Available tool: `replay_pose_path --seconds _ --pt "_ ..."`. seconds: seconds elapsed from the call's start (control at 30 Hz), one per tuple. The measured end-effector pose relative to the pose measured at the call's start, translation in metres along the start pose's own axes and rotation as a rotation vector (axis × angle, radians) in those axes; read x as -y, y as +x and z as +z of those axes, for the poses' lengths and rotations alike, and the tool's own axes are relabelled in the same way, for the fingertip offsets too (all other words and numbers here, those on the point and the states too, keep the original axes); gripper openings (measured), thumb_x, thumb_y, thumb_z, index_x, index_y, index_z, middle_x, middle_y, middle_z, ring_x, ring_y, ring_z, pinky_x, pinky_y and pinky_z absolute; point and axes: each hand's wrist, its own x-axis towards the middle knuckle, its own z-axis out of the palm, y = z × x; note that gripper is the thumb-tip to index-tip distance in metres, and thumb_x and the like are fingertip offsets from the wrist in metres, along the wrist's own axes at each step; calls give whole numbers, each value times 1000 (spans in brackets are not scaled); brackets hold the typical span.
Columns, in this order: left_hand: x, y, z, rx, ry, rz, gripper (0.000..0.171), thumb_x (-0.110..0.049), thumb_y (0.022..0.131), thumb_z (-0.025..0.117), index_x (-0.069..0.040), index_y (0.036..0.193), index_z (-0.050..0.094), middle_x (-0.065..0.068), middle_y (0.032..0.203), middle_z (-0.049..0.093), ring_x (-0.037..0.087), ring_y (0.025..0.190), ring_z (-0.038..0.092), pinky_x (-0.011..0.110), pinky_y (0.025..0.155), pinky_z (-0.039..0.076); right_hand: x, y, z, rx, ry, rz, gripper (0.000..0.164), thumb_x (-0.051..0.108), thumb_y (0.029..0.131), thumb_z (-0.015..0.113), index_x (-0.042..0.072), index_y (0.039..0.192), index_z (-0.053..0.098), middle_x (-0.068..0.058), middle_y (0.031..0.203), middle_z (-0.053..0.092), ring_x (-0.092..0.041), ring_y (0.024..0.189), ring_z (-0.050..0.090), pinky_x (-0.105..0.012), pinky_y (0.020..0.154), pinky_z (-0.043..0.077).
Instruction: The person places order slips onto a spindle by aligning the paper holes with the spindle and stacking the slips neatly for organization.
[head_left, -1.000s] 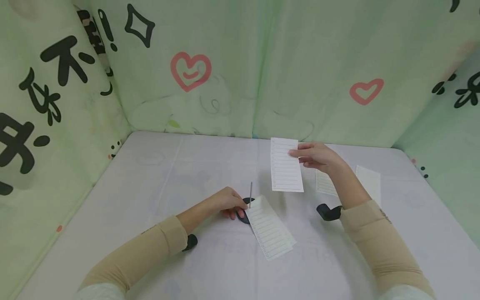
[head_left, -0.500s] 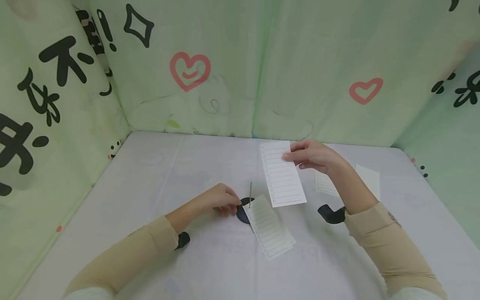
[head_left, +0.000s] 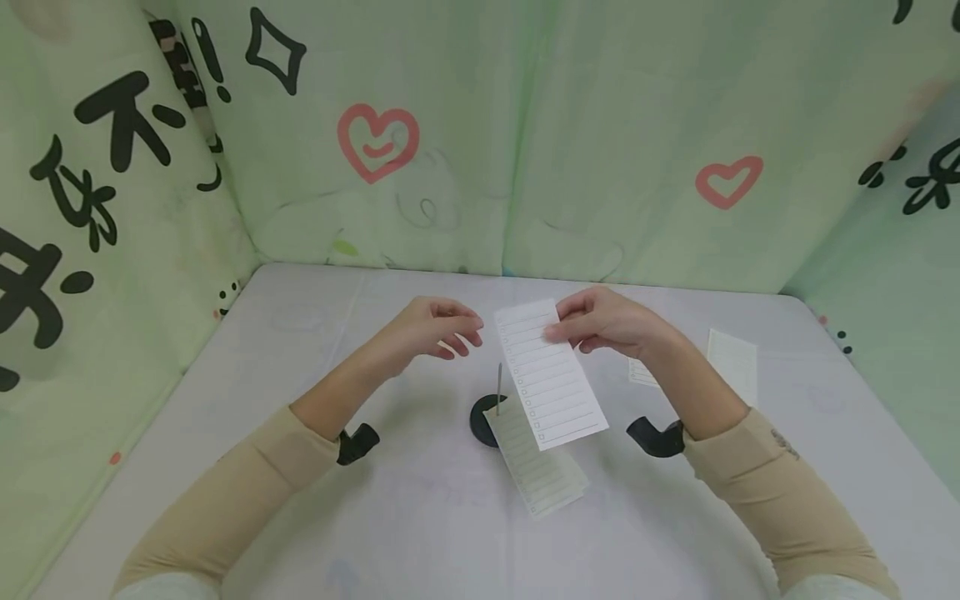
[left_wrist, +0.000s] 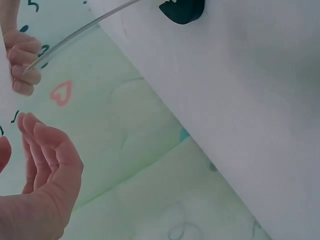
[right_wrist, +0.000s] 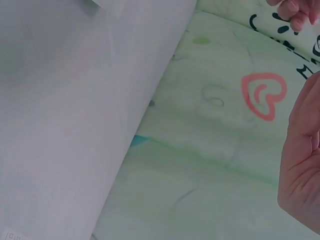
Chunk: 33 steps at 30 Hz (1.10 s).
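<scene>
The right hand (head_left: 611, 323) pinches a paper slip (head_left: 553, 379) by its upper right edge, with the thumb lying across the front and the other fingers bent behind it. The slip is white, flat and narrow, much taller than wide, with straight edges. Thin grey lines run across it from top to bottom, and a column of small square boxes goes down its left side. It leans, top toward the left and bottom toward the right, and in the head view its lower end covers part of the paper stack (head_left: 543, 487) behind it.

That stack has at least 2 slips, slightly fanned, ruled and boxed the same way but looking duller and greyer. Its upper end lies at the foot of a thin upright metal rod (head_left: 499, 390) on a round black base (head_left: 480, 423).

The left hand (head_left: 431, 329) holds nothing; its fingers are loosely bent, its thumb apart from them, near the slip's upper left corner. On the white table (head_left: 420, 517), beyond the right forearm, lie 2 more pieces of paper (head_left: 732, 367), partly hidden.
</scene>
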Motion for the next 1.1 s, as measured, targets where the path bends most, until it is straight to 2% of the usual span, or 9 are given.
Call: replay_pose_path --seconds 0.17,0.27,0.37,0.5,0.8,1.03,1.1 --pt "-8 -6 1 38 -48 17 28 -22 88 58 -2 106 62 8 88 66 20 78 62 31 73 50 0 -1 8 32 -13 9 18 12 79 70 2 93 65 -4 81 68 -15 65 58 -20 53 40" --pt "-10 -7 3 62 -42 20 26 -23 87 59 -3 104 64 7 86 66 20 77 62 34 75 50 0 0 11 45 -19 18 22 13 79 71 0 95 64 -5 83 68 -16 66 59 -21 53 40" --pt "-11 -9 5 70 -14 18 25 -22 86 60 -3 103 65 8 85 65 22 77 61 37 76 50 0 0 14 54 -23 23 19 12 79 71 2 93 65 -6 83 68 -16 66 59 -21 52 39" --pt "-10 -9 8 50 26 7 21 -18 86 62 -3 101 65 11 86 65 22 76 60 33 73 51 0 -1 16 64 -25 24 16 12 79 71 3 91 65 -5 82 68 -15 65 58 -21 52 37" --pt "-6 -8 13 1 40 -41 20 -16 86 63 -3 100 66 14 89 66 20 74 61 28 69 50 -13 -12 19 78 11 2 31 12 81 68 -6 106 60 -6 84 68 -15 62 57 -20 51 38" --pt "-2 -7 16 -28 16 -69 19 -18 86 63 -4 99 66 16 93 66 30 86 62 35 77 50 -32 -31 21 113 44 -16 33 12 83 66 -9 107 58 -5 85 70 -15 65 62 -21 51 42" --pt "-2 -6 17 -32 8 -73 19 -17 86 63 -3 99 66 14 89 66 29 83 62 35 76 50 -37 -37 21 109 45 -16 32 12 83 66 -9 106 59 -5 84 70 -14 64 62 -21 51 42"
